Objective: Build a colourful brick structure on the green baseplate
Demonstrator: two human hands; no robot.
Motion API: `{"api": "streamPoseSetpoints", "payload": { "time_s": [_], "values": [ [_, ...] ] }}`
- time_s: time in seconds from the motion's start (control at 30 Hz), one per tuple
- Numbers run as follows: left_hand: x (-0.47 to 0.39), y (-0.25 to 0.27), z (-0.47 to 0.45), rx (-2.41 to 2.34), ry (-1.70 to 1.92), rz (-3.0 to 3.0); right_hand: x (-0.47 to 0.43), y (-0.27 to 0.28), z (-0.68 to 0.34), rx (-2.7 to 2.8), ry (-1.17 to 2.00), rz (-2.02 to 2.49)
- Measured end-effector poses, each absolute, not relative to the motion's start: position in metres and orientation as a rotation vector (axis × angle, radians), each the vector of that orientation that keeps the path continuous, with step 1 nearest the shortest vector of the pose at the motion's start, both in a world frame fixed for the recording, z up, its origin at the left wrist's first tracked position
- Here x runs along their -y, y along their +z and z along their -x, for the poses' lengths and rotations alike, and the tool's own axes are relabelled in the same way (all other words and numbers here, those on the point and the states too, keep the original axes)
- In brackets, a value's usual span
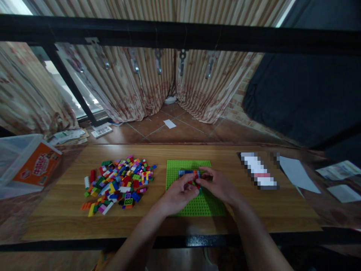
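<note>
A green studded baseplate (187,210) lies on the wooden table. On its middle is a small build of toy bricks (181,172) in blue, red and other colours, mostly covered by my fingers. My left hand (180,191) curls around the near left side of the build, with thumb and fingertips against the bricks. From the right, my right hand (213,182) bends its fingers over the build, its thumb and fingertips closed at a red part. Which single brick each hand grips is hidden.
A heap of loose bricks (121,184) spreads over the table (62,210) on the left. A blurred-out flat object (259,171) and a white paper (299,175) lie right. A clear plastic box (17,162) stands at far left. A black bar (175,35) with hooks crosses above.
</note>
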State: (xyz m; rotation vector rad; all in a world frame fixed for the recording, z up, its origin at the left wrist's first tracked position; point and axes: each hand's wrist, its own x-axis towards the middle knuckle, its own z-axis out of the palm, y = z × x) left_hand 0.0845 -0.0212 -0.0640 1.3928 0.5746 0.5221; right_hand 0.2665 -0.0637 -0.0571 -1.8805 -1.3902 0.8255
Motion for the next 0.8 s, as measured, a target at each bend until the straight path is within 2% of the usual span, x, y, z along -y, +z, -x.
{"api": "streamPoseSetpoints", "payload": {
  "time_s": [0.43,0.8],
  "values": [
    [0.023,-0.06,-0.085,-0.642,0.511,-1.408,0.06,-0.059,-0.267,1.271,0.577,1.905],
    [0.021,-0.058,-0.084,-0.623,0.543,-1.438,0.057,-0.057,-0.256,1.19,0.542,1.817]
  ]
}}
